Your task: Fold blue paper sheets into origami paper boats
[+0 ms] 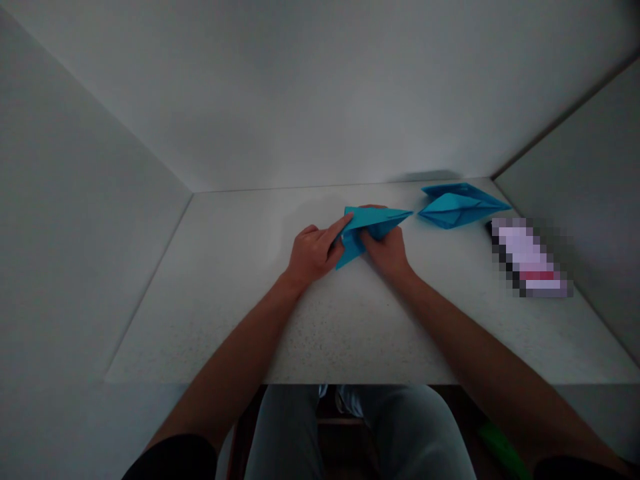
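Observation:
A blue folded paper [376, 217] with a sharp tip pointing right is between my two hands above the middle of the table. My left hand [316, 253] pinches its left end, the index finger lying along the upper flap. My right hand [387, 250] grips it from below and behind, the thumb tucked under the flap and some fingers hidden behind the paper. To the right, apart from my hands, lie blue folded paper shapes [455, 210] with pointed ends, close together or overlapping.
A blurred-out phone-like object [531, 259] lies at the table's right side. The white speckled table [230, 293] meets walls at the back and both sides. Something green [504, 448] is below the front edge at the right, near my legs.

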The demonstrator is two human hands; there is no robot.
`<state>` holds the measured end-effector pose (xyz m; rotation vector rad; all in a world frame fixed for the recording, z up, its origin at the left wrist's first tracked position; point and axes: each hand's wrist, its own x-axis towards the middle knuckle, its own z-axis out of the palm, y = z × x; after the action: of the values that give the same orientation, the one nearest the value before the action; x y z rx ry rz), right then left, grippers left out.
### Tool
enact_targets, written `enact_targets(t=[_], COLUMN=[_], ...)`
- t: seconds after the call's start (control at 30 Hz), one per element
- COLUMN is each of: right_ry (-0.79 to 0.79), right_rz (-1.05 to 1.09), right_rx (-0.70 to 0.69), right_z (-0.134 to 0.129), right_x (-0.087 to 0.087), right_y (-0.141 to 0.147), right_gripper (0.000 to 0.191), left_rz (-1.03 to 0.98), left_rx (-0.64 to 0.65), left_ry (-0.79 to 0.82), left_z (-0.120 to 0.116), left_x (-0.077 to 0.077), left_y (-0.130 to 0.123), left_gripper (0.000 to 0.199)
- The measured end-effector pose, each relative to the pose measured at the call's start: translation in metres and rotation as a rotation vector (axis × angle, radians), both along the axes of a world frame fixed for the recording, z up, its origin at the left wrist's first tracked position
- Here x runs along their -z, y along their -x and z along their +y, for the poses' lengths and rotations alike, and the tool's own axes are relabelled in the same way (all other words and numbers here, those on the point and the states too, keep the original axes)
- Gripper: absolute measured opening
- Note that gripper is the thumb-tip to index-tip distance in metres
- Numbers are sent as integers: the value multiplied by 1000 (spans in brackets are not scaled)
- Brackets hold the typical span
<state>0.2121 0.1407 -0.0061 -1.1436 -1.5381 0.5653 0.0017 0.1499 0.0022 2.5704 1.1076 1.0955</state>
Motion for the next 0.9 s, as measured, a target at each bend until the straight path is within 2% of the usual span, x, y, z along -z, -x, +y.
enact_targets(t=[0.13, 0.23, 0.33, 0.47, 0.67, 0.77, 0.9], right_ry=[47, 78, 61, 53, 157, 248, 227], right_rz=[0, -36, -54, -1, 178, 249, 225], right_rx=[-7, 15, 6, -84, -198, -220, -246], right_z=[-1, 0, 1, 3, 12, 15, 15], right_x=[-2, -2, -2, 1, 6, 7, 8], right_y=[0, -2, -4, -5, -10, -11, -12], right_gripper=[48, 50, 47, 40, 26, 25, 27], left_rz=[-245, -416, -513, -635, -818, -867, -785], left_rx=[-118, -153, -128, -45, -16, 33, 45], left_ry=[210, 355, 467, 614, 677, 732, 768], left_z=[1, 4, 8, 17, 31, 33, 31], left_x=[-2, -1, 2, 9, 12, 12, 16], left_y=[2, 3, 4, 6, 13, 15, 15], left_gripper=[45, 34, 26, 29, 22, 32, 48])
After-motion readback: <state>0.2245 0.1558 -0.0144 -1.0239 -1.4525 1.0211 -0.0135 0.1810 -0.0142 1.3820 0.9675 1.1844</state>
